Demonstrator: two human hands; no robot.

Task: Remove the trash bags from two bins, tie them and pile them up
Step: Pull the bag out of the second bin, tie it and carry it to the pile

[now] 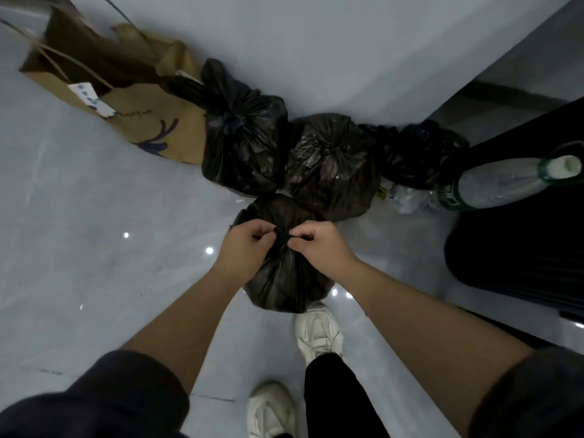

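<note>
A full black trash bag [284, 279] hangs just above the grey floor in front of my feet. My left hand [245, 248] and my right hand [322, 245] pinch the twisted neck of this bag from either side, with a small knot between the fingertips. Against the wall behind it lie three tied black bags: one on the left [243, 137], one in the middle [331, 162] and a darker one on the right [420, 153].
A brown paper carrier bag [136, 99] leans at the wall to the left of the pile. A clear plastic bottle [505, 181] and crumpled clear plastic [407, 197] lie at the right, beside a black ribbed object [521, 248]. My white shoes [319, 333] stand below the bag.
</note>
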